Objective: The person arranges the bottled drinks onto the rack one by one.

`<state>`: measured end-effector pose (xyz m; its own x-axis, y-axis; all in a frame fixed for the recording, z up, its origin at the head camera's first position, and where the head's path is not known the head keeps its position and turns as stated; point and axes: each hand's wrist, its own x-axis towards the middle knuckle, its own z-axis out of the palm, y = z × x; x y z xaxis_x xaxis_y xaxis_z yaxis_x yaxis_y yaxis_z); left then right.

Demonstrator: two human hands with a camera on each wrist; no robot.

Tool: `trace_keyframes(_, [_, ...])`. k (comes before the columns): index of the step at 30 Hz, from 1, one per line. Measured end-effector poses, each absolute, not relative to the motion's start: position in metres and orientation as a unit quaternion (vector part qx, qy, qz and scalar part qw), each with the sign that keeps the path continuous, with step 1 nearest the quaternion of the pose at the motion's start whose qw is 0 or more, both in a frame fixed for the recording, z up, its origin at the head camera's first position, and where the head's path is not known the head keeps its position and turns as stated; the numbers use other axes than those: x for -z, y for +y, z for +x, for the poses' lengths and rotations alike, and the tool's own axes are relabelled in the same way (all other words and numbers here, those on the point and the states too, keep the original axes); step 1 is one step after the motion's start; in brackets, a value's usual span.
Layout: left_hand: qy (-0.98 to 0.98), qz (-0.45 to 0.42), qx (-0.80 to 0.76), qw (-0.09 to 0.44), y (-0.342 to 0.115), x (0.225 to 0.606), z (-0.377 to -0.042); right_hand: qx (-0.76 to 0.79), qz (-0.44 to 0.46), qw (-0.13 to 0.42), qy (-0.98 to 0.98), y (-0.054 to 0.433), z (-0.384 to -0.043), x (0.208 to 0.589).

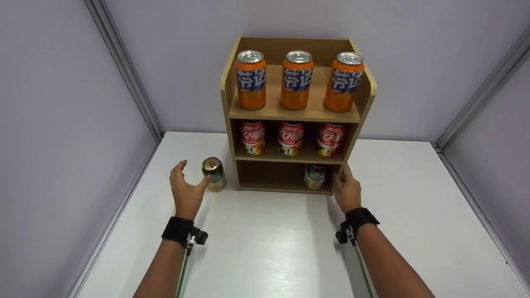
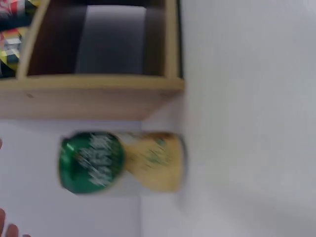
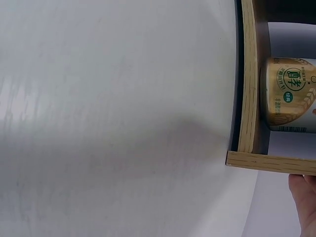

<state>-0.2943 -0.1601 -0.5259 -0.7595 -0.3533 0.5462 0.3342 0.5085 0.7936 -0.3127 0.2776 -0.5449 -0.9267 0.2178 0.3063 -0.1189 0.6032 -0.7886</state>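
Observation:
My left hand (image 1: pixel 188 192) is spread in a C shape beside a green and gold drink can (image 1: pixel 214 176), its thumb overlapping the can's near side in the head view. That can stands upright on the table, left of a small wooden shelf (image 1: pixel 285 160). In the left wrist view, the same can (image 2: pixel 123 162) shows blurred, with a few fingertips (image 2: pixel 11 230) at the edge. On the other side, my right hand (image 1: pixel 348 190) touches the shelf's right side panel from outside. A matching can (image 1: pixel 315 177) stands at the right of the bottom compartment.
Three orange soda cans (image 1: pixel 296 80) line the top tier, and three red cola cans (image 1: pixel 290 138) fill the middle one. The white table (image 1: pixel 265 244) reaches grey-framed pale panels (image 1: pixel 414 62) at the back and sides.

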Motion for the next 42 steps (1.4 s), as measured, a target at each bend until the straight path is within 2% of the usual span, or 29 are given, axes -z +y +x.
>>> trace_keyframes(5, [-0.824, 0.067, 0.523, 0.206, -0.176, 0.552, -0.298, -0.441, -0.022, 0.179, -0.879, 0.274, -0.309, 0.55])
trace_keyframes(8, [-0.828, 0.079, 0.533, 0.159, -0.176, 0.562, -0.305, -0.438, -0.016, 0.184, -0.88, 0.272, -0.309, 0.55])
trace_keyframes(10, [-0.827, 0.083, 0.537, 0.147, -0.175, 0.566, -0.311, -0.437, -0.014, 0.189, -0.879, 0.272, -0.309, 0.55])
trace_keyframes(25, [-0.817, 0.102, 0.555, 0.121, -0.153, 0.577, -0.338, -0.439, -0.01, 0.204, -0.875, 0.275, -0.309, 0.548])
trace_keyframes(36, [-0.815, 0.093, 0.548, 0.164, -0.139, 0.585, -0.347, -0.435, -0.02, 0.204, -0.877, 0.279, -0.31, 0.543])
trace_keyframes(42, [-0.822, 0.106, 0.533, 0.167, -0.142, 0.583, -0.34, -0.435, -0.031, 0.197, -0.878, 0.277, -0.308, 0.545])
